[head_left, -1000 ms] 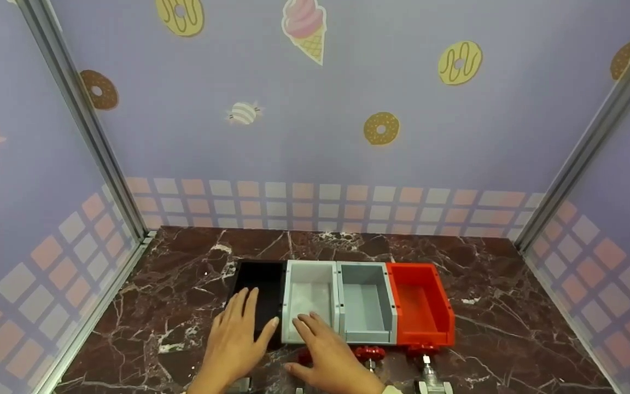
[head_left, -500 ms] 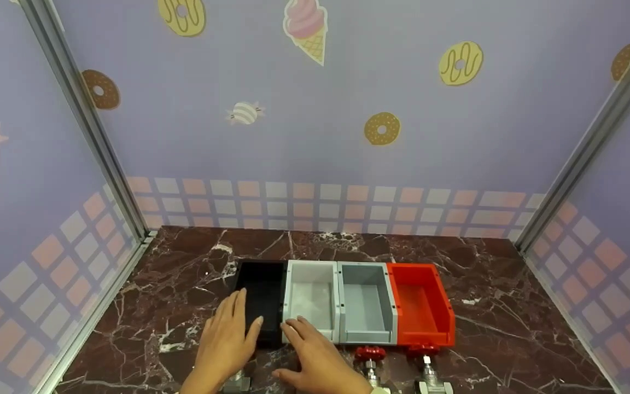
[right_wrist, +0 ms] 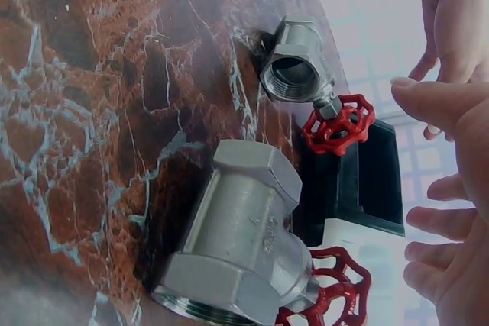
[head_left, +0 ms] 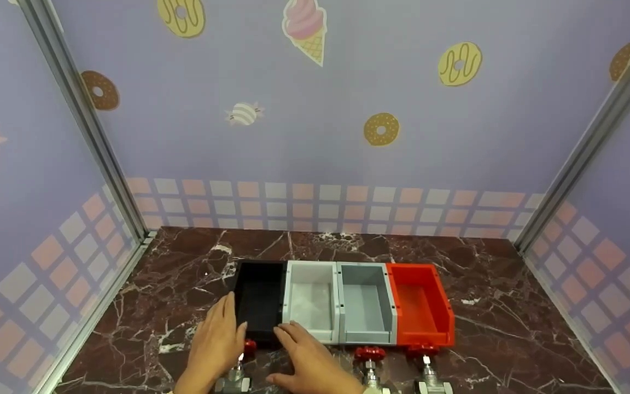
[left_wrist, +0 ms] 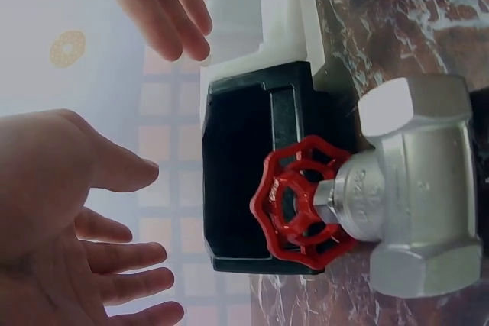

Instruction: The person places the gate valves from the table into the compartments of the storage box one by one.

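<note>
My left hand, fingers extended and holding nothing, hovers by the front left corner of the black bin. Beneath it stands a metal gate valve, whose red handwheel shows close up in the left wrist view, facing the bin. Over the front of the white bin hangs my right hand, fingers loosely spread with nothing in them. That hand hides a second gate valve from the head view; the right wrist view shows it lying on the tabletop.
Joined to the white bin are a grey bin and a red bin. Two more gate valves, one before the grey bin and one before the red, lie on the marbled table. Patterned walls enclose it.
Both hands have drawn back toward me and to the left. The left hand has come off the black bin, uncovering the leftmost valve. Bins and valves have not moved.
</note>
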### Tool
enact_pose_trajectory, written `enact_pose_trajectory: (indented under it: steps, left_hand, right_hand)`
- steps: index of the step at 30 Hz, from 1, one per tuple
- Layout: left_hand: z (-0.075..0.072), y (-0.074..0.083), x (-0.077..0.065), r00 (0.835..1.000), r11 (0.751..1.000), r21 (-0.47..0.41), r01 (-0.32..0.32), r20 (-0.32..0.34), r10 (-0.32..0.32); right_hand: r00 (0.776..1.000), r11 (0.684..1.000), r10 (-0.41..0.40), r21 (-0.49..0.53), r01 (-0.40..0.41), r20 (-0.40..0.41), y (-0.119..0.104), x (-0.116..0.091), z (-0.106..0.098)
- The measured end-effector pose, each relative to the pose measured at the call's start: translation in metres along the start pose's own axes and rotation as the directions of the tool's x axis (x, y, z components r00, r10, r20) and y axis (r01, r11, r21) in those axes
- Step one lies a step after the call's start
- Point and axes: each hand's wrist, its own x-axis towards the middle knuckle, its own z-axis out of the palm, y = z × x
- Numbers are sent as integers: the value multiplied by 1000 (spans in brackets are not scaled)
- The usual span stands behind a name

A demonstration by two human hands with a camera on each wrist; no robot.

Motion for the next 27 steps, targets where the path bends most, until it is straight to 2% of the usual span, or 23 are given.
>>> enact_pose_trajectory:
  steps: [3, 8, 27]
  left_hand:
    - [1, -2, 1, 999, 1000, -7, 24, 42, -24]
    - [2, -6, 3, 996, 999, -2, 51, 76, -51]
    - [13, -26, 9, 999, 999, 32, 39, -11, -39]
  right_hand:
    - [1000, 1000, 8, 8, -8, 20, -1, 1, 2]
    - [991, 996, 61, 63, -69, 116, -2, 3, 4]
    - [983, 998, 62, 8, -64, 174, -11, 14, 22]
